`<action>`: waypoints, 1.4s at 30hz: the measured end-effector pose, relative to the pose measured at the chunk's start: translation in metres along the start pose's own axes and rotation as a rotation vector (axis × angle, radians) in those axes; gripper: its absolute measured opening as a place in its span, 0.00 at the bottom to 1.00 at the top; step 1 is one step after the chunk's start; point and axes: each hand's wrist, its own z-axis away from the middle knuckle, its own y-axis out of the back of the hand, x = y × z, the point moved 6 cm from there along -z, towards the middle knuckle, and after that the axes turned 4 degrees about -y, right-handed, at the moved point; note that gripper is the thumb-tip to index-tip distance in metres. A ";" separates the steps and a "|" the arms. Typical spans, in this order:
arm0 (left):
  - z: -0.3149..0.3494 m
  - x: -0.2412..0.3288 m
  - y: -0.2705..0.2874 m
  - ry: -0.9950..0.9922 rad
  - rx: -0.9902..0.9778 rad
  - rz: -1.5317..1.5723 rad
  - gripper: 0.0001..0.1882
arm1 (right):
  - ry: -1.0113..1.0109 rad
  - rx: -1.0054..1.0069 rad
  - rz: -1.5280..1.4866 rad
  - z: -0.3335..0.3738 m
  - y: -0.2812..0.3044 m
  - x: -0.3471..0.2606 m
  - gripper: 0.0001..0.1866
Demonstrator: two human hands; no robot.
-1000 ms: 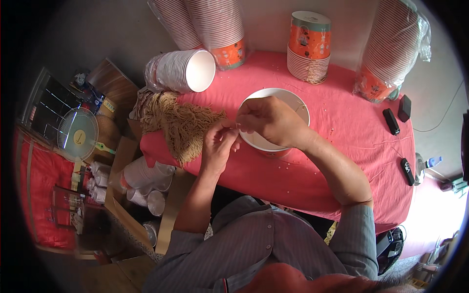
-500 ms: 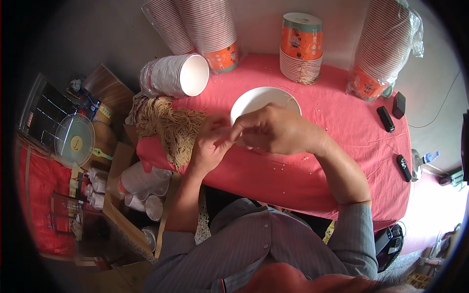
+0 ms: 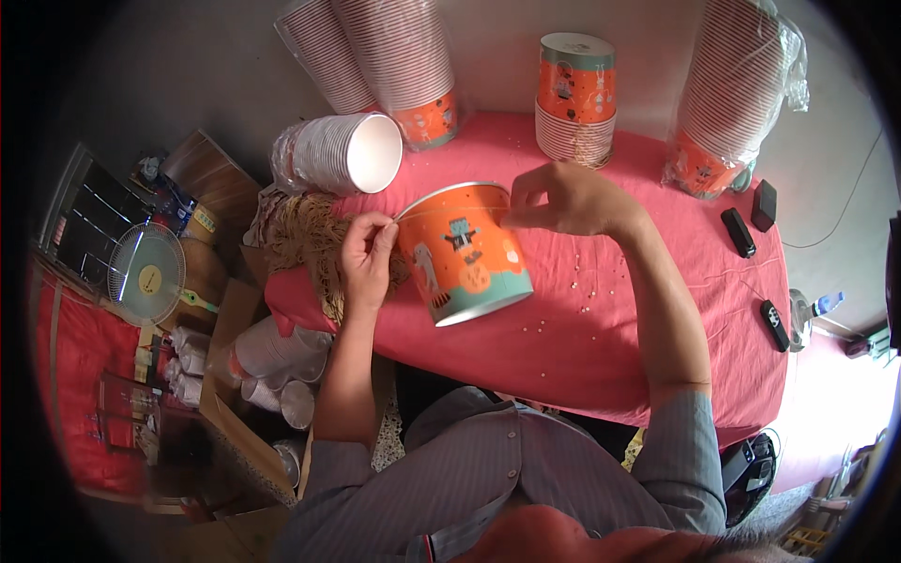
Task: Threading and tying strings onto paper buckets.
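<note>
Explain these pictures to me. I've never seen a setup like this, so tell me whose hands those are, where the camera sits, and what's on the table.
There is no machine: the left hand and right hand are a person's own, bare. The camera is worn on that person's head, looking down through a wide fisheye lens, which bends straight edges.

Between the hands is a tilted orange bucket, with a thin strand across its side. The left hand pinches its rim; what the right fingertips pinch is too small to tell.

On the red tablecloth are stacked buckets, a tan bundle of cords, scattered pale beads and small black devices.
</note>
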 end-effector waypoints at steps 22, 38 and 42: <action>0.004 -0.074 -0.026 0.522 0.082 -0.070 0.16 | -0.229 -0.109 -0.656 -0.028 -0.032 0.045 0.37; 0.112 0.003 -0.006 0.089 -0.025 -0.435 0.08 | -0.098 0.971 -0.921 -0.029 0.182 0.126 0.31; 0.114 -0.010 -0.001 0.038 -0.040 -0.460 0.07 | -0.286 0.906 -0.861 -0.053 0.187 0.144 0.33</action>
